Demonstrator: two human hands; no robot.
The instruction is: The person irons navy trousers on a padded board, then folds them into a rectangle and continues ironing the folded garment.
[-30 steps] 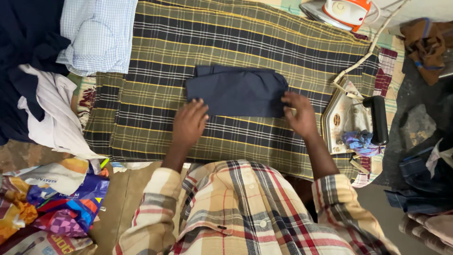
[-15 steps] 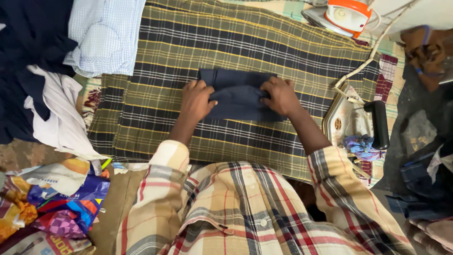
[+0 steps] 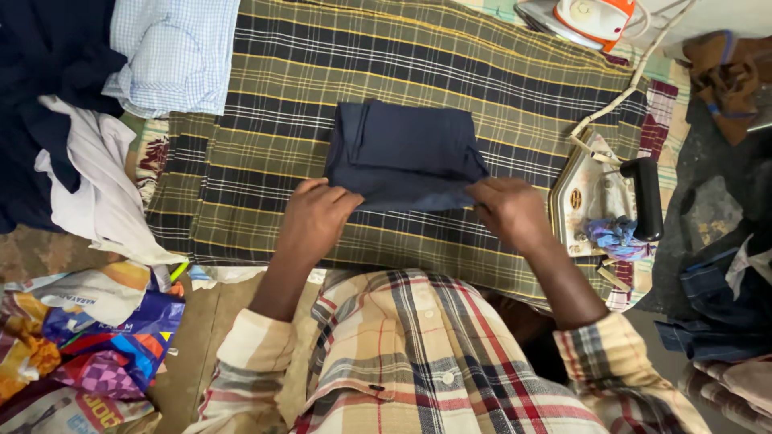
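A folded dark navy garment (image 3: 406,153) lies in the middle of a green and black plaid cloth (image 3: 498,72) spread over the work surface. My left hand (image 3: 318,217) grips the garment's near left corner. My right hand (image 3: 507,210) pinches its near right edge. Both hands sit at the near side of the fold, and the edge between them looks slightly lifted. My checked shirt sleeves fill the bottom of the view.
A metal iron with a black handle (image 3: 607,201) rests right of my right hand, a cord running away from it. An orange and white iron (image 3: 591,18) sits at the far edge. Shirts (image 3: 173,52) and clothes pile at left; colourful bags (image 3: 96,337) lie lower left.
The garment went from a wide strip to a more compact fold. My hands moved from on top of it back to its near edge, now gripping the two near corners.
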